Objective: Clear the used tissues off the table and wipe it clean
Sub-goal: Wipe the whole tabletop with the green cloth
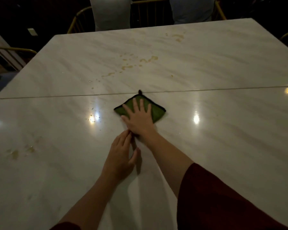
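A green cloth (pixel 156 112) with a black edge is seen in the middle of the frame, lying flat on a big white table (pixel 223 138). The right hand (pixel 140 120) is laid flat on top of the cloth. Its fingers (pixel 136 103) are held straight and spread apart, and nothing is gripped by them. A small dark loop (pixel 140 91) is seen at the top corner of the cloth, right at a thin line (pixel 56 95) that runs across the table.

The left hand (pixel 120 156) is seen just below the right one, low in the middle of the frame. Its fingers are kept straight and close together, and their tips are placed near the right wrist. Nothing is held in it. It cannot be told whether the table is pressed by it.

Yellow spills (pixel 146 60) are seen above the cloth, more (pixel 177 37) in the upper right, and faint marks (pixel 15 153) at the lower left. A dark red sleeve (pixel 223 196) is seen in the lower right. Chairs with gold frames (pixel 76 20) and pale cushions (pixel 111 12) are seen along the top.
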